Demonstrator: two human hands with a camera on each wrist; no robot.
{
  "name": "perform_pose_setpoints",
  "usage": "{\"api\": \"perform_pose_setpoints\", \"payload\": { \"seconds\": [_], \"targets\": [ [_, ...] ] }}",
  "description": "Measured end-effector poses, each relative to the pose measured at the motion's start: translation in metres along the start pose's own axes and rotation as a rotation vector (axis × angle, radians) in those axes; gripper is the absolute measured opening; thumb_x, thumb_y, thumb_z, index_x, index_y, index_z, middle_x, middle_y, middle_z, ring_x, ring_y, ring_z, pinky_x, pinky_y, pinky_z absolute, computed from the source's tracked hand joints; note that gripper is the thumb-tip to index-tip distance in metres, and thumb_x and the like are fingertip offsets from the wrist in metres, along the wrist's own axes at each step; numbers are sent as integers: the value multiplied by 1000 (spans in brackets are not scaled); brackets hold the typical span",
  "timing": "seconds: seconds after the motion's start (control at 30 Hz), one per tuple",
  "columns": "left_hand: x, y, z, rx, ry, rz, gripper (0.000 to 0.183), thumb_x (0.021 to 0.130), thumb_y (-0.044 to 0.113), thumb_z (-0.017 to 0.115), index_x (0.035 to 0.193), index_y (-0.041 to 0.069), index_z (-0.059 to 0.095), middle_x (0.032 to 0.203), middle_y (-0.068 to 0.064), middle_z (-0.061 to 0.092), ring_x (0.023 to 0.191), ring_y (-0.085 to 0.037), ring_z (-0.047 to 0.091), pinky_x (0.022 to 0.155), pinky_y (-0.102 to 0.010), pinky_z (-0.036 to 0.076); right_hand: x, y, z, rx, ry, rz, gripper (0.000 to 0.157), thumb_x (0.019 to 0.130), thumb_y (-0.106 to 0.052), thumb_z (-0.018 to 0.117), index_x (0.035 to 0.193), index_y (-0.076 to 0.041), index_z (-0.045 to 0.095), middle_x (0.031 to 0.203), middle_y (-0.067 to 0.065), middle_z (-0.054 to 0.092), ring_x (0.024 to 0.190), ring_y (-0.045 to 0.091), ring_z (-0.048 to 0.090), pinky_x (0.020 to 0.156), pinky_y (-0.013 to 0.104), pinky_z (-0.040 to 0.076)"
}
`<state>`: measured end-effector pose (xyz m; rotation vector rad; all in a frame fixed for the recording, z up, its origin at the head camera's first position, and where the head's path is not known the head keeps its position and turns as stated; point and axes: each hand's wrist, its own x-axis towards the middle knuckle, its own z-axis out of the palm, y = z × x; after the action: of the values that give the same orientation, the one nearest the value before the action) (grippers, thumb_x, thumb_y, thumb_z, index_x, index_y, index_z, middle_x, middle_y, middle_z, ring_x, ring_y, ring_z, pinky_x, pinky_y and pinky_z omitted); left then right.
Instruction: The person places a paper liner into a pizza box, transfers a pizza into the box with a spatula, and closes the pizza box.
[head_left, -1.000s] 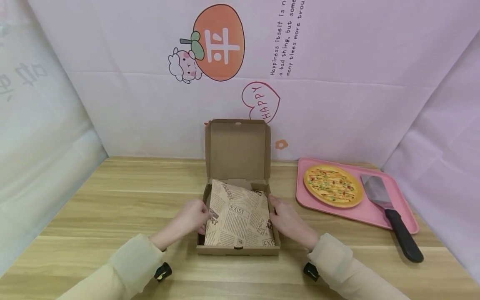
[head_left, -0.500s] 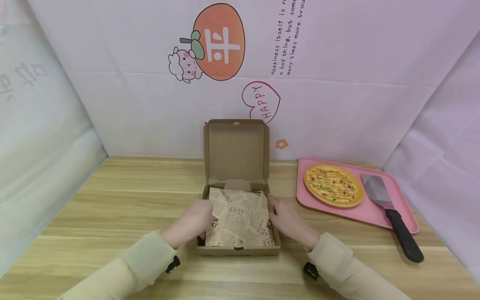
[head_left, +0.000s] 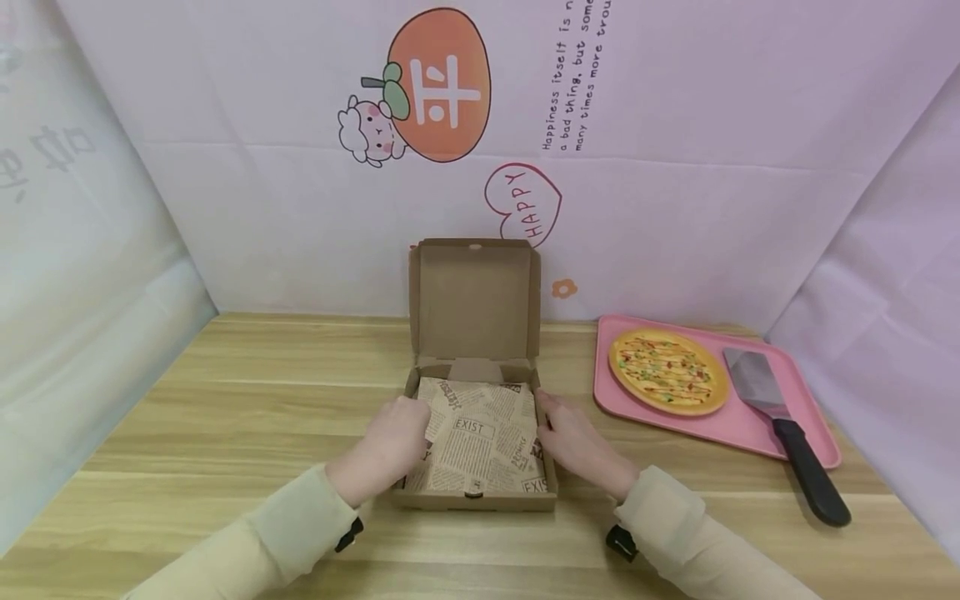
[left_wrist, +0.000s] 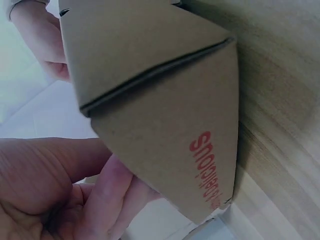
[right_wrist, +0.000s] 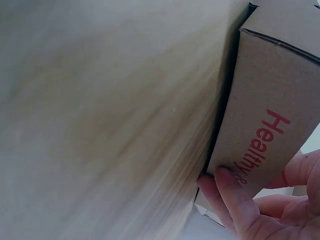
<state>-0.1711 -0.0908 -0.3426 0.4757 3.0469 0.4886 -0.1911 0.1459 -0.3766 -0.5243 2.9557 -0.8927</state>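
Observation:
An open cardboard pizza box [head_left: 476,501] stands with its lid raised at the back. Brown newspaper-print food paper [head_left: 480,442] lies inside it. Over the box's left edge my left hand [head_left: 386,442] has its fingers curled at the paper's side. In the left wrist view the left thumb and fingers [left_wrist: 107,195] come together behind the wall's rim, their tips hidden. My right hand [head_left: 581,442] grips the right wall. The right wrist view shows right fingers [right_wrist: 232,192] on the outside of that wall and the thumb over its rim.
To the right, a pink tray [head_left: 795,387] carries a round pizza [head_left: 667,371] and a spatula [head_left: 757,383], whose black handle sticks out past the tray's front edge. A printed white cloth [head_left: 300,217] hangs behind the wooden table [head_left: 247,400].
The food paper, raised at its back left a second ago, has come down flat into the box. My left hand has moved right over the box edge; the right hand stays put.

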Motion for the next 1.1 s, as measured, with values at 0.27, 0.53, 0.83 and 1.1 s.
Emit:
{"api": "perform_pose_setpoints", "payload": {
  "seconds": [0.27,0.53,0.83,1.1],
  "targets": [
    [6,-12,2,-15,113,98,20,74,-9,57,60,5,56,58,-2,55,52,-12,49,45,-22,43,0,0,0,-8,10,-1,52,83,-1,49,130,16,35,134,31,38,123,41,37,103,48,32],
    [5,-23,10,-27,237,151,27,73,-4,63,99,-11,62,101,-25,61,91,-34,61,77,-37,54,1,1,1,-20,13,-5,51,83,0,49,130,16,36,133,31,38,123,42,37,103,48,32],
    [1,-30,15,-133,166,19,48,78,-4,57,122,-17,44,126,-31,45,113,-42,48,92,-44,44,1,0,1,-19,4,0,51,83,-1,48,130,17,36,134,31,37,124,42,36,104,49,31],
    [2,-31,16,-193,132,-26,52,75,-8,57,123,-18,42,125,-31,46,93,-34,59,82,-38,52,0,-1,0,-22,-3,0,51,83,-1,48,129,17,35,134,32,37,123,42,36,104,49,31]
  ]
}}
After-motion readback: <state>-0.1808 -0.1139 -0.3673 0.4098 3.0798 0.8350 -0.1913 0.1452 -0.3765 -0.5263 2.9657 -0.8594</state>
